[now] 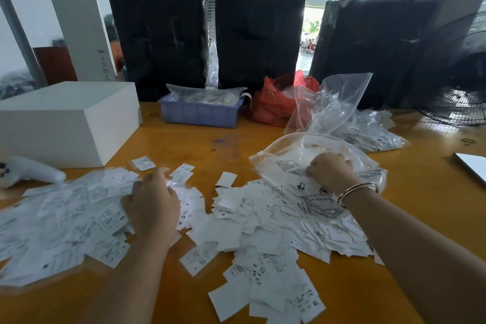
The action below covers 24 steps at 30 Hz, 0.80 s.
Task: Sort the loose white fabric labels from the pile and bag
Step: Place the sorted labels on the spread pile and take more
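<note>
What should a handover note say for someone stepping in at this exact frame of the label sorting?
Left hand: fingers curled down on the left heap of labels; whether it pinches one cannot be told.
Right hand: fingers curled, gripping the clear plastic bag lying on the right of the pile.
Things: white labels spread over the orange table in two loose heaps, the second in the middle and right, printed with sizes such as XS, L, XL. More filled clear bags lie behind.
Done: no tidy sorted stacks visible.
Left: nearly all of the sorting.
</note>
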Tool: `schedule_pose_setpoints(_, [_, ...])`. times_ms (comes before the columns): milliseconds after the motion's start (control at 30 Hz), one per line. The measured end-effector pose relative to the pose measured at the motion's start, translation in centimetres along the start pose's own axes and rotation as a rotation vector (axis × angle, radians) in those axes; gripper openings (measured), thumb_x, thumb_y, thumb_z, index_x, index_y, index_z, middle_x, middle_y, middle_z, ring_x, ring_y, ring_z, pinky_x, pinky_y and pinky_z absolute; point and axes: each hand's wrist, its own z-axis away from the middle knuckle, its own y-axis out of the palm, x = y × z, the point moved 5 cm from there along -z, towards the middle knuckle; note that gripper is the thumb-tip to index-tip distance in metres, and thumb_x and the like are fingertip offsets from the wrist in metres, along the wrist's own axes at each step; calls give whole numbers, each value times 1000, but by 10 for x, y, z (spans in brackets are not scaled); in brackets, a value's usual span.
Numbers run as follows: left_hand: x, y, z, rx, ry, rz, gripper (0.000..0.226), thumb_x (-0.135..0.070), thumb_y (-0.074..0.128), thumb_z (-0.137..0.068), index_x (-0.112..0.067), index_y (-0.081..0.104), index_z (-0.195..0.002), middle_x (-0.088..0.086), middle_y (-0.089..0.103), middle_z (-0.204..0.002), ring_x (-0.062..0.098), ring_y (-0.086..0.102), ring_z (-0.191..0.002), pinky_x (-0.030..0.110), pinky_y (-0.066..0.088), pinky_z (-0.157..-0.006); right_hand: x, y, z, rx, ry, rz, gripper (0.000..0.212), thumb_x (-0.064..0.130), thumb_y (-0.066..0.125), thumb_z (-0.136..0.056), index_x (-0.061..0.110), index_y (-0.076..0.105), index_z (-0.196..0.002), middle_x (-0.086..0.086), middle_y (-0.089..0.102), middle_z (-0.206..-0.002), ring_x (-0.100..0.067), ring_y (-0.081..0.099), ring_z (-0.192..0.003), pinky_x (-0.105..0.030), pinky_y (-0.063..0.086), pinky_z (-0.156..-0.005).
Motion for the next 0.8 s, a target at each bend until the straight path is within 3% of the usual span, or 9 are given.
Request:
schedule_pose_setpoints(100, [-1,2,1,15,30,-102,43,-7,64,-83,-21,57,-123,10,56,-122,29,47,-111,45,36,-89,-3,13,-3,45,-32,142,31,37,50,-93,11,66,-93,-6,60,-102,-26,52,-107,-42,31,-98])
schedule_pose_setpoints(200, [-9,0,3,14,88,-68,38,-10,64,-84,-19,59,-120,10,53,-129,31,42,-119,47,34,-93,7,10,-3,-77,-69,132,18,22,52,-90,14,68,-89,-3,66,-96,-24,57,-98,-39,31,-94])
schedule_pose_setpoints(367, [-35,-3,16,11,281,104,29,-13,61,-87,-19,62,-115,4,59,-122,25,48,-115,38,36,-90,13,3,-3,-147,-62,153,22,7,47,-82,17,67,-85,-1,67,-89,-22,57,-93,-37,28,-87])
schedule_pose_setpoints(533, [-51,1,28,98,401,205,27,-15,59,-89,-21,63,-115,-2,61,-120,18,48,-117,29,33,-93,6,-7,-6,-193,-34,-21,13,16,54,-85,18,66,-80,1,69,-87,-19,58,-83,-36,23,-87])
schedule_pose_setpoints(667, [-53,4,29,172,414,287,23,-19,57,-92,-23,62,-114,-7,59,-119,13,45,-118,23,27,-94,12,-23,-2,-367,-105,-165,12,27,59,-87,21,68,-84,9,64,-88,-18,51,-100,-35,19,-82])
schedule_pose_setpoints(733, [-56,5,31,234,413,415,19,-24,55,-93,-28,60,-112,-10,58,-117,9,44,-115,23,30,-92,26,-31,8,-466,-227,-301,10,28,61,-88,20,66,-84,7,63,-81,-15,51,-90,-31,21,-80])
schedule_pose_setpoints(800, [-58,8,34,351,375,578,16,-34,53,-94,-41,53,-108,-18,54,-116,2,46,-111,18,34,-87,47,-32,23,-384,-391,-518,8,21,63,-89,14,64,-85,3,66,-80,-6,52,-67,-21,36,-73])
